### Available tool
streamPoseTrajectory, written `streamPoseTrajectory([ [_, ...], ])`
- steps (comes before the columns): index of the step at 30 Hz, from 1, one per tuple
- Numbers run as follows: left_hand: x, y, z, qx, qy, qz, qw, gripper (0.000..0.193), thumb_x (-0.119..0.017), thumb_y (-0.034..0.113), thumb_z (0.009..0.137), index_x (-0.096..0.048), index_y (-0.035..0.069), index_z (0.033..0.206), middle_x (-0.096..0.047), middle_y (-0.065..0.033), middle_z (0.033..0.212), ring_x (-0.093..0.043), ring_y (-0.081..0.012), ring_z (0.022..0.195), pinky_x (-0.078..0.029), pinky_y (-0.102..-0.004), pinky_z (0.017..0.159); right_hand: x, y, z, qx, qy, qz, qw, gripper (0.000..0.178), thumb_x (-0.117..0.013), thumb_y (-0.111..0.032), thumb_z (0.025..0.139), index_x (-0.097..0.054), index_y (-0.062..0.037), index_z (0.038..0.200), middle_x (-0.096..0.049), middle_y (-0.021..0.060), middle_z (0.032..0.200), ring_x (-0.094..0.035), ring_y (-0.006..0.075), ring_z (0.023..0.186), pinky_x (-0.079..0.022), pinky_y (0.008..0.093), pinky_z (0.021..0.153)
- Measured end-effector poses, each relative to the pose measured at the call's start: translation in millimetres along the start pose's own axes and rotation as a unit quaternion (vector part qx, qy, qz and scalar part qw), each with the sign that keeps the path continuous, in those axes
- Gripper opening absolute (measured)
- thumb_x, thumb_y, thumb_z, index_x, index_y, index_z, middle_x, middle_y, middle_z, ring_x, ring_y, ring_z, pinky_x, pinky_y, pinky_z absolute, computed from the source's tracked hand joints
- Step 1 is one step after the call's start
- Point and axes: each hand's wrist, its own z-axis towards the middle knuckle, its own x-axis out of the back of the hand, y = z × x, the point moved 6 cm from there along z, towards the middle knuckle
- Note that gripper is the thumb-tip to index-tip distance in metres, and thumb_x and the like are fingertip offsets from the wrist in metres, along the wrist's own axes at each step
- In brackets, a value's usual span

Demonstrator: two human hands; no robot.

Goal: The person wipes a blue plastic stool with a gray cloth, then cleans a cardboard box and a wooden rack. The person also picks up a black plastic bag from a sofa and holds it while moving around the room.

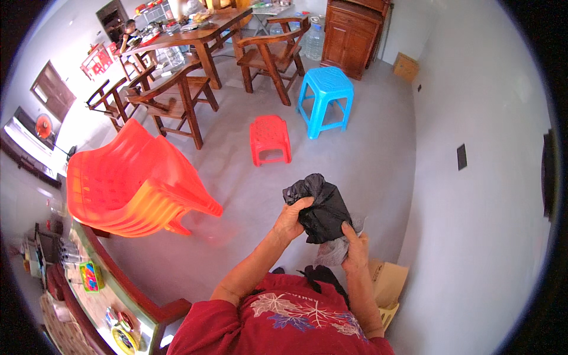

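Observation:
In front of my chest I hold a crumpled black plastic bag up off the floor. My left hand grips its left side, thumb pressed over the plastic. At its lower right, my right hand has its thumb on the bag's edge. A greyish, thin crinkled piece hangs beneath the black bag beside my right hand; whether it is cloth or plastic I cannot tell. Any contents of the bag are hidden. More dark material lies against my red shirt below.
Stacked red plastic chairs stand at left. Ahead are a low red stool and a taller blue stool. Wooden chairs surround a cluttered table. A cardboard box sits near my right arm. A person is far left.

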Motion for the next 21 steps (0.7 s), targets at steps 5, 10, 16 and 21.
streamPoseTrajectory([
  [5, -24.6, -10.8, 22.6, -0.052, -0.049, 0.008, 0.997, 0.039, -0.064, 0.018, 0.081, -0.055, 0.008, 0.118, -0.059, -0.0065, 0.117, -0.055, -0.0225, 0.108, -0.042, -0.0414, 0.097, 23.6, -33.3, 37.3, -0.012, -0.030, -0.042, 0.999, 0.017, -0.066, -0.006, 0.079, -0.064, 0.0022, 0.094, -0.066, 0.0098, 0.090, -0.065, 0.0198, 0.077, -0.054, 0.0339, 0.068],
  [10, -46.0, -9.2, 35.5, -0.020, -0.102, -0.006, 0.995, 0.047, -0.064, 0.031, 0.082, -0.054, 0.007, 0.121, -0.061, -0.0055, 0.114, -0.055, -0.0215, 0.109, -0.041, -0.0417, 0.096, 46.3, -87.1, 66.0, 0.006, -0.089, -0.123, 0.988, 0.018, -0.066, -0.006, 0.078, -0.065, 0.0030, 0.093, -0.067, 0.0084, 0.087, -0.064, 0.0176, 0.074, -0.052, 0.0308, 0.068],
  [16, -39.7, -30.4, 54.3, -0.022, -0.033, 0.272, 0.961, 0.040, -0.070, 0.014, 0.080, -0.057, -0.003, 0.113, -0.063, -0.0066, 0.102, -0.060, -0.0151, 0.091, -0.048, -0.0292, 0.084, 71.9, -114.4, 97.2, -0.057, -0.125, -0.193, 0.972, 0.018, -0.067, -0.008, 0.076, -0.065, 0.0036, 0.090, -0.066, 0.0082, 0.084, -0.063, 0.0169, 0.072, -0.052, 0.0311, 0.066],
  [21, -31.0, -47.2, 73.8, -0.036, 0.024, 0.355, 0.934, 0.038, -0.071, 0.023, 0.080, -0.062, -0.003, 0.106, -0.064, -0.0034, 0.093, -0.058, -0.0102, 0.084, -0.048, -0.0259, 0.078, 77.8, -114.2, 121.9, -0.066, -0.136, -0.173, 0.973, 0.023, -0.071, -0.012, 0.075, -0.064, 0.0027, 0.091, -0.065, 0.0074, 0.085, -0.062, 0.0168, 0.071, -0.051, 0.0322, 0.065],
])
